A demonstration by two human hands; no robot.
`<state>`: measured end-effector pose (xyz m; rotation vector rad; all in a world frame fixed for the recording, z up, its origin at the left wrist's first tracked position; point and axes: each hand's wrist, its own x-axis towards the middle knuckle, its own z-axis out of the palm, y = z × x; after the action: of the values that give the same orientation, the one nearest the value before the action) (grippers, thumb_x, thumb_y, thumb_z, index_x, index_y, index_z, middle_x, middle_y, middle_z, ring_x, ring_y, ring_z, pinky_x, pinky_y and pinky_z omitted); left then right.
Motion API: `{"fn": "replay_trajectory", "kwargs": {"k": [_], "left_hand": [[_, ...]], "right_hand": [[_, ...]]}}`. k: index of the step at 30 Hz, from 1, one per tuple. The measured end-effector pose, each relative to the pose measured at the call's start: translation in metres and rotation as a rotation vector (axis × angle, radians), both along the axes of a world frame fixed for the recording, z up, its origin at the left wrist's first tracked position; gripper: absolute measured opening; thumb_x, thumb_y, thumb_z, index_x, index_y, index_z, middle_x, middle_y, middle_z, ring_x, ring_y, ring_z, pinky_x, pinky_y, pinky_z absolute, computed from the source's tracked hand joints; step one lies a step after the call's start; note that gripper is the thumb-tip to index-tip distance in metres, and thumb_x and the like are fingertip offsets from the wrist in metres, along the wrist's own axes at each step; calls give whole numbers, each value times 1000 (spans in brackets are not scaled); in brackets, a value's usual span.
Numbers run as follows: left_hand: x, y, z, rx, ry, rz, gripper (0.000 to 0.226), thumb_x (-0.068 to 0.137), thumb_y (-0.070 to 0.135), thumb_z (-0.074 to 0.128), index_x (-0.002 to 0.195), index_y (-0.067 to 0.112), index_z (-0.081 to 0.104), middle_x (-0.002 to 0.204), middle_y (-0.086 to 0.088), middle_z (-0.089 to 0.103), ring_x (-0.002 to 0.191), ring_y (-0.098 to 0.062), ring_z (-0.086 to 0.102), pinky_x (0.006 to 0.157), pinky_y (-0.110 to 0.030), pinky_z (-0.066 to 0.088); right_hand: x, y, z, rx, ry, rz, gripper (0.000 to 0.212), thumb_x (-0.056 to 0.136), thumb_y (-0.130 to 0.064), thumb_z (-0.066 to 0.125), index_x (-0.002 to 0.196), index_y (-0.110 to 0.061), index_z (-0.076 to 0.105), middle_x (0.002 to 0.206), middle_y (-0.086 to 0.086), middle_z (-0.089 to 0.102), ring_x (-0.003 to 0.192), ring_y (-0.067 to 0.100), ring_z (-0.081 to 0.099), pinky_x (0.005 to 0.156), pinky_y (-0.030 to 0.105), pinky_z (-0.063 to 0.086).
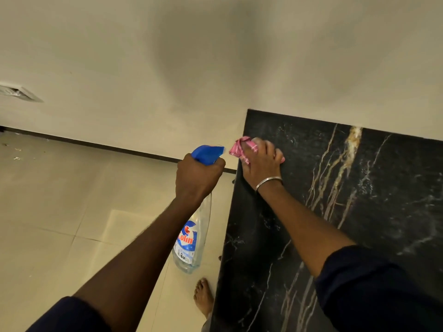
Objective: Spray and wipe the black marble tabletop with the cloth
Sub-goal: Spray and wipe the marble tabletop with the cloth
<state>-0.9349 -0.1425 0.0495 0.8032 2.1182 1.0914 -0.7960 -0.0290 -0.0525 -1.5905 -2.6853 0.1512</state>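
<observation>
The black marble tabletop (pixel 359 212) with pale gold and white veins fills the right half of the head view. My right hand (pixel 262 161), with a metal bangle on the wrist, presses a crumpled pink cloth (pixel 239 148) onto the tabletop's far left corner. My left hand (pixel 197 176) grips the neck of a clear spray bottle (pixel 191 243) with a blue trigger head (pixel 207 153). The bottle hangs over the floor, just left of the table's edge, with its nozzle pointing toward the cloth.
A beige wall (pixel 215 56) rises behind the table, with a dark skirting strip (pixel 96 144) along its base. Cream floor tiles (pixel 60 224) spread to the left. My bare foot (pixel 203 298) stands by the table's left edge. A vent grille (pixel 16 93) sits at far left.
</observation>
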Motion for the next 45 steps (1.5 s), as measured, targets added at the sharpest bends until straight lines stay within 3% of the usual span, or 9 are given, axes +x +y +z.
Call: {"fn": "replay_trajectory", "kwargs": {"k": [7,12,17,23,28,33,39,45], "left_hand": [[10,-24,2,6,-8,-26,17,80,26,66,84,12,59,62,-7,55,60,-27,62,68,-46,59],[11,-37,3,6,-6,-33,17,82,27,66,87,12,58,63,-7,55,60,-24,61,70,-44,59],[10,-42,-3,14,-5,-19,19,81,26,67,87,10,59,60,-4,52,57,-20,57,68,-43,57],[8,-40,-9,21,-18,18,16,82,23,67,86,11,57,60,0,47,56,-14,50,66,-36,54],[10,-28,-13,6,-22,48,15,84,22,67,88,12,56,60,1,48,55,-12,50,64,-29,49],[11,-18,-19,7,-31,72,17,84,22,67,92,11,57,61,0,49,57,-15,51,66,-33,52],[14,-26,-14,26,-6,65,14,84,21,67,88,14,55,61,1,48,57,-14,50,66,-31,50],[26,-59,-11,26,-23,42,15,83,21,67,90,13,57,61,0,49,57,-14,51,66,-30,51]], "right_hand": [[30,-124,-4,-25,23,46,56,85,-35,59,138,-30,44,141,11,42,130,36,38,101,57,34],[45,-167,-9,-38,26,93,55,81,-34,63,134,-32,45,140,8,42,132,35,39,102,58,33],[42,-135,-11,-4,59,116,61,77,-29,69,134,-27,49,137,9,44,128,35,39,100,57,35],[11,-34,-8,12,24,48,52,88,-34,54,139,-31,43,142,10,41,127,34,37,101,54,30],[-12,48,-9,17,51,-5,51,89,-32,54,139,-27,47,146,11,38,133,37,31,105,54,25],[-26,105,-7,20,57,-5,50,88,-28,54,138,-26,47,146,13,37,132,39,31,102,53,26],[-25,103,-6,-2,75,-8,50,90,-28,54,140,-26,45,148,12,35,134,38,30,105,53,24],[-2,6,-4,-25,35,12,52,91,-33,52,142,-27,42,149,11,35,137,36,29,109,55,24]]}}
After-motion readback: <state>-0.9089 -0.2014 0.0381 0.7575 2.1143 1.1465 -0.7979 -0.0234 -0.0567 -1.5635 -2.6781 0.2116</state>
